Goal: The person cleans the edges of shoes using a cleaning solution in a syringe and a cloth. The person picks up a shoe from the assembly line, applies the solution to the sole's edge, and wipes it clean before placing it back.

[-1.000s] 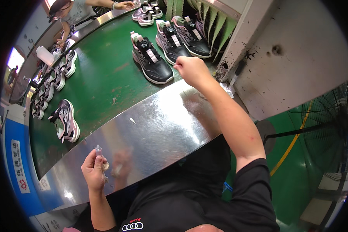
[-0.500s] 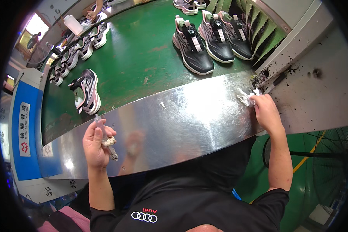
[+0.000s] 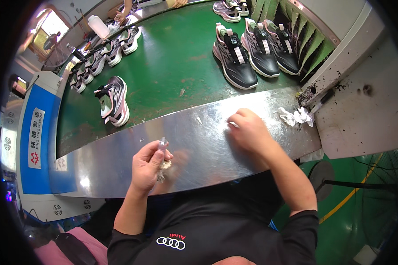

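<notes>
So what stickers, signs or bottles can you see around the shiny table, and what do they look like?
Tall sign: on the blue panel of the machine at the left, a white upright rectangle with a red mark and dark lettering.
Small label: just right of that panel, by the metal ledge, a pale square.
Bottle: far end of the green belt, white plastic, lying tilted.

Single head view, steep downward, close over steel ledge, facing conveyor.

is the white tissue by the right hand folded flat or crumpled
Crumpled: the white tissue lies bunched in irregular lumps on the steel ledge.
</notes>
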Tool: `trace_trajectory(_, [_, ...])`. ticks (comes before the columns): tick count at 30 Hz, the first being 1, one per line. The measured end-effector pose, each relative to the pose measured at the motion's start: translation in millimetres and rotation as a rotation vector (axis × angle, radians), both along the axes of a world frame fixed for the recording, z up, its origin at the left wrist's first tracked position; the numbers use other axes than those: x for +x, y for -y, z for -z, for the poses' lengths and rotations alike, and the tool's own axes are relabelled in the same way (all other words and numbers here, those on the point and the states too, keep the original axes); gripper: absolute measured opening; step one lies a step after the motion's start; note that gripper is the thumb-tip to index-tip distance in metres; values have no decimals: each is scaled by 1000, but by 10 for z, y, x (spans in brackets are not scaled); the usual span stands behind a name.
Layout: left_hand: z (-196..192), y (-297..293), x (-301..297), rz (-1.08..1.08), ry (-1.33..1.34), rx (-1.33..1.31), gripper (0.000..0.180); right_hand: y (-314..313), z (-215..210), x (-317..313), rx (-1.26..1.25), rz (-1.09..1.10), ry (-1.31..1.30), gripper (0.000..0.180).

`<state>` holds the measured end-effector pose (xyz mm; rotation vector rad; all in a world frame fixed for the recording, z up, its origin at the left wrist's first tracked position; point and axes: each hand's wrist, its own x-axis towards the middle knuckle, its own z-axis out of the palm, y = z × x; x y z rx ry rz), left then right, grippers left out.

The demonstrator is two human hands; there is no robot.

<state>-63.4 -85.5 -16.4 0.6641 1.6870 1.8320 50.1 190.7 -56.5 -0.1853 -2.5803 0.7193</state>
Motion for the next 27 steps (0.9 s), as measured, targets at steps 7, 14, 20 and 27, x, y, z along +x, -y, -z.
trace_trajectory(7, [8,53,72,1,15,5,28,371,124,-652,77,1,73,15])
trace_trajectory(14, [3,46,85,21,48,-24,29,386,144,-651,216,-82,-3,11])
trace_trajectory(20, [-304,-91,97,153,-460,-225,24,580,-452,-79,-214,-344,-284,14])
trace_trajectory(27, [-428,-308,237,216,-794,-78,26,606,-762,363,-124,-308,-346,15])
